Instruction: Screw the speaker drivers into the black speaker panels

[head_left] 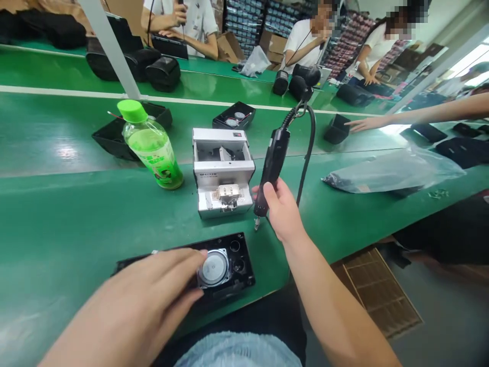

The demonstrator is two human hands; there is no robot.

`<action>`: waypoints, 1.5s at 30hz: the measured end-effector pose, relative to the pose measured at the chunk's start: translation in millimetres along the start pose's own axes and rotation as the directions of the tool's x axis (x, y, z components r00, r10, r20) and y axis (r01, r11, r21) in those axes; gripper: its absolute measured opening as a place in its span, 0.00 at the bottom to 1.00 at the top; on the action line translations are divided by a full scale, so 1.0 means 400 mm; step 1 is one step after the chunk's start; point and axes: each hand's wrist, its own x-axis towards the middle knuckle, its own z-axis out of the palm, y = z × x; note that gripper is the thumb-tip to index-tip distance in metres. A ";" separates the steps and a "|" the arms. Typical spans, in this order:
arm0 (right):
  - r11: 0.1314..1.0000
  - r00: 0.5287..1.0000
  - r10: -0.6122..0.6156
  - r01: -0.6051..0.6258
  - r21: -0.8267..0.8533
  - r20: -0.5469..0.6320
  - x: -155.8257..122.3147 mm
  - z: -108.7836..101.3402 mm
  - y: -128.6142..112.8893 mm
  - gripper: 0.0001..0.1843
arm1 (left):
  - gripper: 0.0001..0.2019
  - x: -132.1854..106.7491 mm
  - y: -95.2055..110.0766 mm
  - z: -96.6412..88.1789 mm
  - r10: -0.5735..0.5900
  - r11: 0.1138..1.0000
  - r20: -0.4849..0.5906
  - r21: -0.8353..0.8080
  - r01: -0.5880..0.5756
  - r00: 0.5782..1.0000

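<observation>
In the head view my right hand [281, 210] is wrapped round a black electric screwdriver [274, 162], which hangs from above with its bit pointing down over the bench. My left hand [164, 285] reaches over a black speaker housing [244, 275] near the bench's front edge. Its fingertips and thumb close on the left side of a round silver speaker [214, 268] seated in that housing. The housing's left part is hidden under the hand. Just behind it stands a silver screw feeder [224, 176], apart from both hands.
A green-capped bottle [155, 148] stands left of the feeder. Black housings [234, 115] lie farther back. A clear plastic bag [393, 171] rests at right, with another person's hand [369, 124] touching a black box [336, 129]. Co-workers sit across the green bench [69, 214].
</observation>
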 end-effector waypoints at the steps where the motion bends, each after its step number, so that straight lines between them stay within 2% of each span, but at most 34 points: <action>1: 0.999 1.000 0.002 -0.002 0.041 0.004 0.003 0.001 -0.006 0.23 | 0.19 0.018 0.019 0.018 0.055 0.998 0.019 0.023 -0.055 0.998; 3: 0.993 0.999 -0.009 0.013 0.114 -0.035 -0.001 -0.003 -0.022 0.23 | 0.18 0.048 0.041 0.046 0.132 0.989 0.071 0.062 -0.137 0.989; 6: 0.977 0.989 -0.035 0.063 0.204 -0.140 -0.017 -0.025 -0.055 0.30 | 0.19 0.073 0.042 0.063 0.124 0.988 0.158 0.067 -0.136 0.980; 8: 0.967 0.985 -0.046 0.086 0.240 -0.168 -0.026 -0.044 -0.081 0.32 | 0.20 0.077 0.036 0.064 0.110 0.991 0.196 0.050 -0.122 0.974; 12: 0.954 0.993 -0.034 0.067 0.293 -0.114 -0.038 -0.070 -0.120 0.23 | 0.21 0.074 0.036 0.063 0.094 0.995 0.186 0.010 -0.098 0.978; 15: 0.948 1.000 0.002 0.004 0.317 -0.020 -0.049 -0.073 -0.137 0.25 | 0.20 0.072 0.041 0.065 0.085 0.996 0.181 0.008 -0.088 0.980; 17: 0.945 0.999 0.021 -0.028 0.326 0.024 -0.058 -0.071 -0.147 0.27 | 0.20 0.076 0.043 0.064 0.073 0.997 0.217 0.003 -0.075 0.973; 20: 0.941 0.999 0.019 -0.031 0.338 0.039 -0.062 -0.065 -0.168 0.28 | 0.24 0.091 0.045 0.059 0.016 1.000 0.329 -0.016 -0.011 0.944; 22: 0.938 0.999 0.014 -0.029 0.346 0.044 -0.055 -0.054 -0.190 0.29 | 0.28 0.103 0.050 0.054 -0.042 0.998 0.419 -0.026 0.059 0.907; 26: 0.921 0.997 -0.061 0.037 0.387 0.050 -0.020 0.000 -0.252 0.35 | 0.31 0.119 0.064 0.039 -0.137 0.983 0.533 -0.032 0.182 0.835; 28: 0.896 0.986 -0.164 0.145 0.420 0.010 -0.001 0.038 -0.290 0.37 | 0.32 0.119 0.070 0.029 -0.152 0.975 0.527 -0.058 0.213 0.836; 31: 0.858 0.951 -0.308 0.276 0.433 0.005 0.023 0.090 -0.333 0.34 | 0.30 0.109 0.076 0.021 -0.151 0.971 0.459 -0.096 0.218 0.875; 33: 0.837 0.920 -0.388 0.328 0.438 0.052 0.036 0.119 -0.340 0.31 | 0.26 0.099 0.080 0.025 -0.145 0.975 0.429 -0.090 0.202 0.892; 36: 0.806 0.864 -0.485 0.381 0.453 0.136 0.052 0.151 -0.317 0.33 | 0.24 0.084 0.082 0.045 -0.146 0.975 0.399 -0.096 0.200 0.905; 40: 0.818 0.832 -0.502 0.368 0.443 0.235 0.060 0.175 -0.273 0.36 | 0.22 0.073 0.080 0.067 -0.153 0.952 0.362 -0.195 0.235 0.920; 45: 0.851 0.881 -0.442 0.353 0.389 0.168 0.055 0.182 -0.270 0.41 | 0.21 0.070 0.077 0.058 -0.142 0.935 0.385 -0.251 0.252 0.912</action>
